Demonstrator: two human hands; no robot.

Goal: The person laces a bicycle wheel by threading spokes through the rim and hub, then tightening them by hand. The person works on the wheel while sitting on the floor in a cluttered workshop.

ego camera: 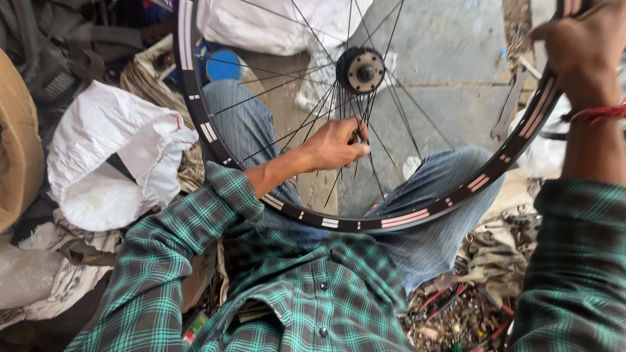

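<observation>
**Hands in the spokes, wheel across the lap**

The bicycle wheel (365,130) rests on the person's knees, its black rim (352,223) against the checked shirt. The left hand (336,145) reaches through and pinches the spokes (306,117) just below the hub (360,70) — fingers closed on them. The right hand (583,49) clamps the rim's far edge. It looks like spoke work, and the next spoke would call for turning the rim. Room is tight — white sacks (111,150) left, scrap (456,313) underfoot, a spanner (510,107) on the concrete
</observation>
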